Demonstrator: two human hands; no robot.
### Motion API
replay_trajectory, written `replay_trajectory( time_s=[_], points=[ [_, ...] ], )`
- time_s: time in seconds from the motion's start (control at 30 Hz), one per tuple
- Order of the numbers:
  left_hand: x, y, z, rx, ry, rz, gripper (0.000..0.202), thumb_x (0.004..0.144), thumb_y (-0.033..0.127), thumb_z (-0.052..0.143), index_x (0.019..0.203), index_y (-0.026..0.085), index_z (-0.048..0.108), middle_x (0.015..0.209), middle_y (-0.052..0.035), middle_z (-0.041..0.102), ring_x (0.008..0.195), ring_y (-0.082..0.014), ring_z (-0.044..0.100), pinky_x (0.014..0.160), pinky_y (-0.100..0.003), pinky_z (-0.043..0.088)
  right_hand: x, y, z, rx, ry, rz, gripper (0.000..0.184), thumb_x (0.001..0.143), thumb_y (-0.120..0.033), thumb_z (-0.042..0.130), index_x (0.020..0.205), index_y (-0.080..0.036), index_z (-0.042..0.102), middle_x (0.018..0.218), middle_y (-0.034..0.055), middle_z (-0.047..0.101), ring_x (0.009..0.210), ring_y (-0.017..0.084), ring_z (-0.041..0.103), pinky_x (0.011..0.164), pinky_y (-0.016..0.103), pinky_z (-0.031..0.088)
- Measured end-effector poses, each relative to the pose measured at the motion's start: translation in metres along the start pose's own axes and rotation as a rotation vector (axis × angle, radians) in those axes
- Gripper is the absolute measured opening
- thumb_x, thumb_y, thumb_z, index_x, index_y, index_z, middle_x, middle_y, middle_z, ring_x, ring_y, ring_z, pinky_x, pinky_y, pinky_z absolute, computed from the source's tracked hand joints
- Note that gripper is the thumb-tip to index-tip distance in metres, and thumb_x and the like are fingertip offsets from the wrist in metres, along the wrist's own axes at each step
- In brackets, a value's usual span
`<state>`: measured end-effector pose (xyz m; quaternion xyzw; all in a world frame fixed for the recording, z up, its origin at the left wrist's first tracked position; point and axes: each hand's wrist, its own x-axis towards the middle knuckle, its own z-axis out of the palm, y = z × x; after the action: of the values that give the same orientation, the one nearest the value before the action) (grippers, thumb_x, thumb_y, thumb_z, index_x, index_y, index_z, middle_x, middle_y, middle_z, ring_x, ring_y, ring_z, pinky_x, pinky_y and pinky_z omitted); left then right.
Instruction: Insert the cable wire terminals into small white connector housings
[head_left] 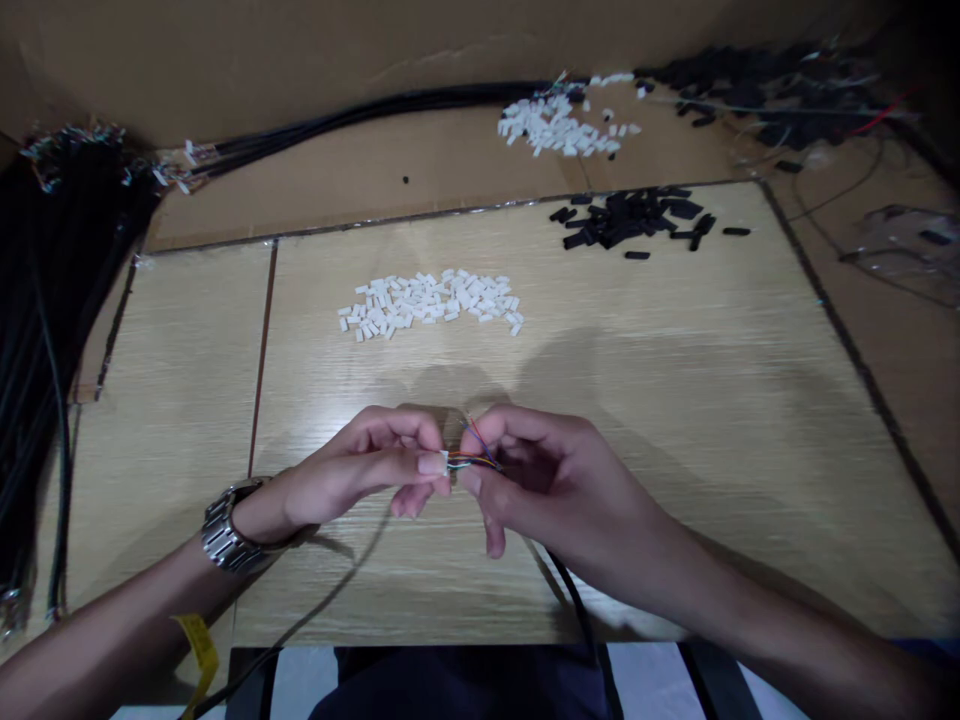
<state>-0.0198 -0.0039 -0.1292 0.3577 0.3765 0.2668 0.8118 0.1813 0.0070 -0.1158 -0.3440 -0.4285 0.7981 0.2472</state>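
Between finger and thumb, my left hand (375,460) pinches a small white connector (444,462), most of it covered by the thumb. Thin coloured wires (472,458) run from the connector into my right hand (540,470), whose thumb and index finger grip them close by. A few loose wire ends, red and blue among them, stick up over the right fingertips. A black cable (570,590) hangs below my right hand toward the table's front edge. Beyond both hands lies a pile of small white connectors (435,300).
Short black tubes (637,220) lie heaped at the table's back right. Behind them are another white connector pile (555,125) and more black pieces (780,100). Bundled black cables (67,280) fill the left side. A yellow tag (197,650) hangs near the left forearm.
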Motion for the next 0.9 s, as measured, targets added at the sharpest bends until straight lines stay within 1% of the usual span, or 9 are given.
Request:
replay_trajectory(
  time_s=[0.17,0.3,0.47,0.6,0.73,0.83,0.9],
  points=[
    [-0.0007,0.0004,-0.0009,0.072,-0.012,0.001,0.023,0.088,0.032,0.063,0.076,0.012,0.063,0.057,0.0016,0.055,0.049,-0.0074,0.048,0.049,-0.019,0.037,-0.0014,0.0014,-0.0002,-0.054,0.015,0.019,0.009,0.083,-0.013,0.065,0.079,-0.019,0.060,0.068,-0.0065,0.055,0.054,0.004,0.049,0.049,0.015,0.051],
    [-0.0014,0.0010,-0.0010,0.119,-0.023,0.004,0.025,0.090,0.033,0.062,0.077,0.012,0.062,0.056,0.0016,0.055,0.048,-0.0075,0.048,0.049,-0.020,0.037,-0.0023,0.0024,0.0002,-0.093,0.036,0.026,0.008,0.085,-0.016,0.063,0.079,-0.019,0.059,0.066,-0.0064,0.051,0.055,0.005,0.046,0.048,0.015,0.050],
    [-0.0017,0.0014,-0.0003,0.119,-0.015,0.008,0.025,0.089,0.034,0.063,0.077,0.013,0.061,0.058,0.0017,0.056,0.049,-0.0073,0.048,0.048,-0.019,0.037,-0.0006,-0.0010,-0.0009,-0.041,0.005,0.038,0.008,0.083,-0.016,0.067,0.078,-0.018,0.060,0.069,-0.0060,0.052,0.055,0.005,0.049,0.050,0.016,0.052],
    [-0.0015,0.0014,-0.0001,0.119,-0.011,0.013,0.024,0.090,0.032,0.062,0.076,0.013,0.061,0.059,0.0017,0.056,0.050,-0.0074,0.049,0.049,-0.019,0.038,0.0009,-0.0027,-0.0019,0.009,-0.010,0.054,0.009,0.082,-0.022,0.068,0.079,-0.018,0.061,0.069,-0.0055,0.052,0.052,0.005,0.050,0.049,0.019,0.053],
    [-0.0005,0.0002,-0.0008,0.106,-0.001,0.024,0.024,0.089,0.034,0.063,0.076,0.013,0.061,0.058,0.0013,0.056,0.050,-0.0076,0.049,0.049,-0.019,0.038,0.0033,-0.0028,-0.0014,0.039,-0.030,0.037,0.013,0.082,-0.025,0.069,0.079,-0.017,0.060,0.067,-0.0055,0.052,0.050,0.005,0.050,0.047,0.020,0.052],
    [0.0002,-0.0010,-0.0012,0.072,0.006,0.029,0.025,0.087,0.035,0.066,0.076,0.013,0.062,0.062,0.0005,0.058,0.050,-0.0075,0.050,0.047,-0.019,0.038,0.0055,-0.0031,-0.0011,0.065,-0.038,0.055,0.016,0.083,-0.029,0.069,0.078,-0.016,0.059,0.062,-0.0060,0.050,0.048,0.006,0.050,0.047,0.020,0.050],
    [0.0003,-0.0011,-0.0011,0.059,0.002,0.033,0.025,0.087,0.035,0.066,0.076,0.013,0.062,0.061,0.0004,0.058,0.050,-0.0074,0.050,0.047,-0.019,0.038,0.0060,-0.0029,-0.0017,0.052,-0.038,0.057,0.016,0.084,-0.028,0.067,0.079,-0.016,0.059,0.062,-0.0057,0.051,0.050,0.006,0.050,0.049,0.020,0.050]
  ],
)
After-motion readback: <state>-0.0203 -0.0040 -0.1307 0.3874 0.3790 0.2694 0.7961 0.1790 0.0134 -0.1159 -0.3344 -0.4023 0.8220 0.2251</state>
